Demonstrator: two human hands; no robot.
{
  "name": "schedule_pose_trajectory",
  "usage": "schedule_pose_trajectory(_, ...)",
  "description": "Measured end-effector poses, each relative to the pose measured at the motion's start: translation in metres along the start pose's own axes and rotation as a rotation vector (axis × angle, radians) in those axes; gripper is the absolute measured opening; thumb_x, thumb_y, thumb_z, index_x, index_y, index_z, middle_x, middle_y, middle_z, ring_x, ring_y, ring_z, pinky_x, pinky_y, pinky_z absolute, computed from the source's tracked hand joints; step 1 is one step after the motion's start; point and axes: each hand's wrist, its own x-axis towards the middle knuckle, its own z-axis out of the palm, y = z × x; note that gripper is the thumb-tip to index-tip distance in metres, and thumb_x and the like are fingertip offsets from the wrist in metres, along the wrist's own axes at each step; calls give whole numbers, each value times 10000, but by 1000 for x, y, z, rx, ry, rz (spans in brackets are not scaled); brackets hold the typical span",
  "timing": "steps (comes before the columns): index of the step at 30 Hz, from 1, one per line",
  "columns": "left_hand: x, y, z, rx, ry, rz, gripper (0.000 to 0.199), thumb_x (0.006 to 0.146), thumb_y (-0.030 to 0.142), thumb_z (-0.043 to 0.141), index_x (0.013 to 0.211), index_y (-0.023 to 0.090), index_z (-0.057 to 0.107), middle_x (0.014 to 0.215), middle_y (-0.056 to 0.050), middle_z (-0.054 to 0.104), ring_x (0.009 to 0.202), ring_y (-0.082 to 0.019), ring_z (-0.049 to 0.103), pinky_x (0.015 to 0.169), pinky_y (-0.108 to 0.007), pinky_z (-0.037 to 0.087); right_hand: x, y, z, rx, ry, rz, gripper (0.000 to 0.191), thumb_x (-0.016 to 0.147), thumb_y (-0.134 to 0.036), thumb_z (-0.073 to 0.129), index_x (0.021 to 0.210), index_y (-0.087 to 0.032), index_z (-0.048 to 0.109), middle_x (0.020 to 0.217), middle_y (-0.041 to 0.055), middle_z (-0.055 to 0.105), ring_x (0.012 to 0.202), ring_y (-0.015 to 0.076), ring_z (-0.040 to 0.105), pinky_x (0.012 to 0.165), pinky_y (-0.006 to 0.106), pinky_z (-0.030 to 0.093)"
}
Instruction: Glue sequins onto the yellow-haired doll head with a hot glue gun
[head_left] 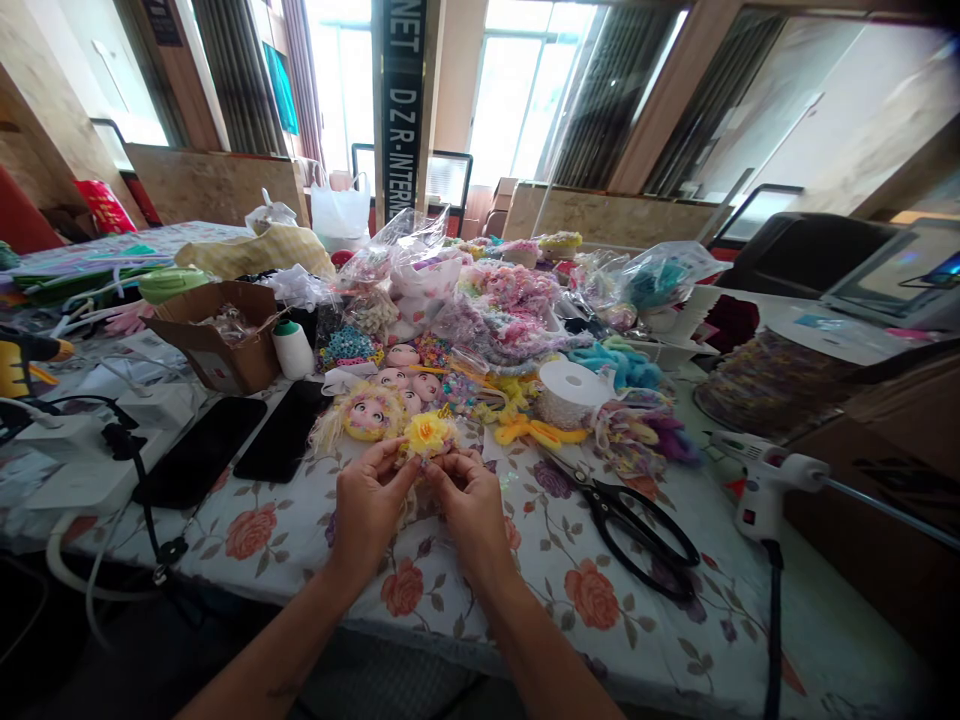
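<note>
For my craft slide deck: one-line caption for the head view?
Both hands, left hand and right hand, pinch a yellow fabric flower above a floral tablecloth, black scissors nearby.

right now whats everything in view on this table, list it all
yellow flower: 1, yellow, held by both hands at table front
doll heads: several, pink faces, one with blond hair, behind the flower
scissors: 1, black, right of the hands
glue gun: 1, white, far right
ribbon roll: 1, white, centre right
phones: 2, black, left of the hands
cardboard box: 1, brown, left rear
thread spool: 1, white, beside the box
tablecloth: 1, white with roses
left hand: 1, pinching the flower
right hand: 1, pinching the flower
</note>
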Motion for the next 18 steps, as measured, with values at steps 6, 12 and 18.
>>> schedule_pose_trajectory(6, 0, 2, 1, 33, 17, 8, 401, 702, 342, 735, 1031, 127, 659, 968, -130, 743, 901, -280, 703, 793, -366, 553, -1, 0, 0, 5, 5, 1, 220, 674, -364, 707, 597, -164, 659, 762, 37, 541, 660, 151, 485, 540, 245, 401)
schedule_pose_trajectory(12, 2, 4, 1, -12, 23, 11, 449, 713, 388, 726, 1059, 119, 629, 1003, -144, 728, 945, -283, 685, 816, -367, 536, 0, 2, -1, 45, 9, 38, 270, 687, -441, 709, 692, -171, 697, 815, 41, 616, 679, 159, 547, 576, 260, 428)
schedule_pose_trajectory(18, 1, 10, 1, -80, 15, -18, 498, 744, 441, 688, 1110, 122, 582, 1047, -145, 708, 974, -255, 676, 830, -328, 530, 1, 6, -2, 70, 7, 49, 319, 715, -497, 673, 742, -181, 708, 754, 50, 676, 686, 183, 591, 587, 274, 449)
